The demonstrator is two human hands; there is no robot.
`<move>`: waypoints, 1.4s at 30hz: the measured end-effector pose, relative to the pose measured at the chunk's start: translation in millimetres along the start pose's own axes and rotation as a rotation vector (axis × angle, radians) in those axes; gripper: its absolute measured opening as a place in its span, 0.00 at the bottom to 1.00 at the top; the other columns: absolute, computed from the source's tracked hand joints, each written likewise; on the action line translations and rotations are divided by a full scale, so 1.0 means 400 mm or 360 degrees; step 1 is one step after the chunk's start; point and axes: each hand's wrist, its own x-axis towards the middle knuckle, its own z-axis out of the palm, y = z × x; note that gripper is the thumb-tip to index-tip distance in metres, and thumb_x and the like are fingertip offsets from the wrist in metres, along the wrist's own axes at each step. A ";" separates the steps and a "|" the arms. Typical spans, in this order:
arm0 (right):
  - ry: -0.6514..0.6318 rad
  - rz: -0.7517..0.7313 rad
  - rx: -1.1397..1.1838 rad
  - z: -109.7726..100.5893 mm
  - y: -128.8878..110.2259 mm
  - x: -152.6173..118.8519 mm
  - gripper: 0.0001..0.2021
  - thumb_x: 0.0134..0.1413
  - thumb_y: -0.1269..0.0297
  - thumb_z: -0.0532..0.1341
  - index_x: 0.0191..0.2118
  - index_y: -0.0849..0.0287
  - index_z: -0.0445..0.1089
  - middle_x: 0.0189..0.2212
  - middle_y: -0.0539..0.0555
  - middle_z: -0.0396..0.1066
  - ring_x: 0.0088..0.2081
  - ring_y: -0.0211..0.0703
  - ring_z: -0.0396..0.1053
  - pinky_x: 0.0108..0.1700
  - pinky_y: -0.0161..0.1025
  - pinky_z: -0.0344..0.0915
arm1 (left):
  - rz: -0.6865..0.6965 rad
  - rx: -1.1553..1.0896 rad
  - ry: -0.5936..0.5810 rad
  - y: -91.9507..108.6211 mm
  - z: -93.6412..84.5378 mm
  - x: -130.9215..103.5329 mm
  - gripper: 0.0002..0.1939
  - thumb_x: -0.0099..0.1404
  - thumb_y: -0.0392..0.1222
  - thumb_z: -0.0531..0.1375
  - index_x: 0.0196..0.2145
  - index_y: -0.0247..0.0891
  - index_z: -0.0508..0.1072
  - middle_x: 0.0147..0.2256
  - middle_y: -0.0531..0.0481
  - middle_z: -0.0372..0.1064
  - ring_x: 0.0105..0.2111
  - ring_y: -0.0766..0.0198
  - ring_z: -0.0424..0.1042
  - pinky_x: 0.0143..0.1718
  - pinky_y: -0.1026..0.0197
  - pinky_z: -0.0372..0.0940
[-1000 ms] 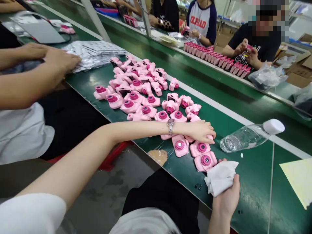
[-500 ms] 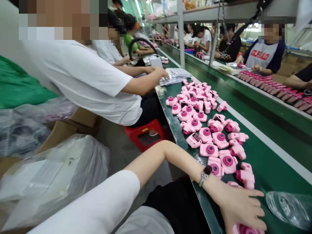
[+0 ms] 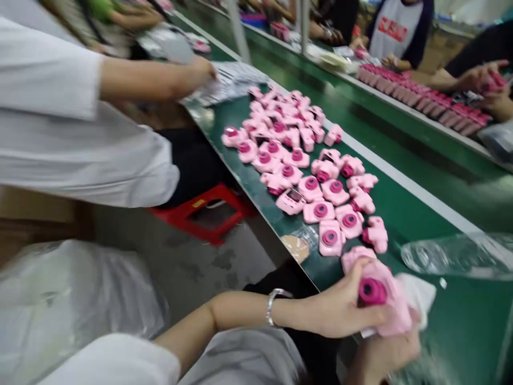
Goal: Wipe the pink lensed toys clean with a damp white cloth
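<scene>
A pink toy camera (image 3: pixel 390 299) with a dark pink lens ring is held in my left hand (image 3: pixel 332 310), the thumb and fingers closed round its body. Under and behind it is my right hand (image 3: pixel 395 350), blurred and partly hidden by the camera. A white cloth or tissue (image 3: pixel 419 297) shows at my right fingers, pressed against the camera's far side. Just beyond my hands, many similar pink toy cameras (image 3: pixel 320 210) lie loose on the green work surface (image 3: pixel 404 208), some lens up and some on their sides.
A clear plastic bag (image 3: pixel 452 256) lies to the right. At left, a co-worker's arm (image 3: pixel 148 80) reaches over silvery packets (image 3: pixel 236 77). A red stool (image 3: pixel 208 214) stands below the table edge. Across the line, rows of pink cameras (image 3: pixel 420 99) sit before other people.
My left hand has lifted from the table with a toy camera in it. My right hand and the white cloth have come into view. The view has swung right and down.
</scene>
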 end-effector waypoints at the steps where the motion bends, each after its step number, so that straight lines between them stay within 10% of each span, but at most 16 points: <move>1: 0.0164 -0.0083 -0.0090 -0.004 -0.004 -0.022 0.20 0.62 0.44 0.64 0.44 0.57 0.75 0.43 0.56 0.77 0.44 0.48 0.73 0.47 0.47 0.73 | -0.0055 -0.0155 0.0005 0.004 -0.001 -0.024 0.47 0.67 0.69 0.59 0.70 0.35 0.51 0.67 0.31 0.56 0.69 0.46 0.58 0.71 0.46 0.55; 5: 0.0351 -0.0221 -0.0301 0.022 -0.024 -0.052 0.26 0.61 0.38 0.60 0.32 0.59 0.75 0.28 0.54 0.75 0.34 0.48 0.71 0.39 0.44 0.68 | -0.0219 -0.0552 0.0233 0.006 -0.004 -0.061 0.43 0.65 0.74 0.58 0.65 0.43 0.58 0.68 0.39 0.56 0.70 0.51 0.55 0.72 0.51 0.50; 11: 0.0519 -0.0189 0.0236 0.036 -0.036 -0.068 0.24 0.65 0.42 0.54 0.32 0.57 0.74 0.26 0.51 0.72 0.34 0.46 0.72 0.40 0.43 0.71 | -0.0412 -0.1008 0.0563 0.002 -0.001 -0.048 0.39 0.49 0.63 0.76 0.52 0.46 0.67 0.50 0.50 0.71 0.48 0.59 0.72 0.45 0.59 0.70; 18: 0.0283 0.0085 0.0694 0.040 -0.040 -0.089 0.19 0.59 0.46 0.59 0.37 0.57 0.78 0.36 0.51 0.79 0.42 0.44 0.76 0.51 0.42 0.72 | -0.0454 -0.1011 0.0359 0.017 -0.037 -0.068 0.37 0.36 0.55 0.82 0.31 0.39 0.63 0.28 0.60 0.64 0.26 0.74 0.61 0.28 0.69 0.55; 26: -0.0069 0.0356 0.0820 0.026 -0.076 -0.052 0.13 0.53 0.51 0.65 0.36 0.56 0.74 0.34 0.50 0.77 0.39 0.43 0.75 0.46 0.41 0.73 | -0.0538 -0.1402 0.0314 0.014 -0.055 -0.062 0.18 0.56 0.50 0.72 0.39 0.37 0.78 0.40 0.46 0.79 0.43 0.54 0.76 0.40 0.57 0.71; 33: 0.0062 -0.0054 0.0654 0.018 -0.108 -0.057 0.23 0.60 0.47 0.65 0.25 0.54 0.55 0.16 0.38 0.49 0.16 0.28 0.44 0.18 0.30 0.47 | -0.0352 -0.1406 -0.0165 -0.002 -0.081 -0.052 0.38 0.56 0.52 0.70 0.61 0.35 0.71 0.54 0.36 0.77 0.54 0.45 0.77 0.36 0.60 0.74; 38: 0.0152 -0.0342 0.0146 -0.010 -0.058 -0.084 0.26 0.63 0.42 0.62 0.22 0.55 0.58 0.16 0.44 0.56 0.18 0.35 0.55 0.20 0.35 0.54 | -0.0115 -0.1140 -0.0240 -0.023 -0.067 -0.044 0.47 0.57 0.62 0.68 0.68 0.38 0.65 0.55 0.34 0.76 0.44 0.47 0.80 0.27 0.61 0.72; 42: 0.0130 -0.1042 -0.0289 -0.020 -0.060 -0.052 0.24 0.70 0.56 0.57 0.20 0.57 0.61 0.18 0.46 0.57 0.21 0.34 0.56 0.23 0.34 0.54 | -0.0004 -0.0941 -0.0098 -0.037 -0.055 -0.051 0.41 0.57 0.62 0.69 0.61 0.36 0.73 0.49 0.38 0.80 0.45 0.49 0.79 0.41 0.58 0.72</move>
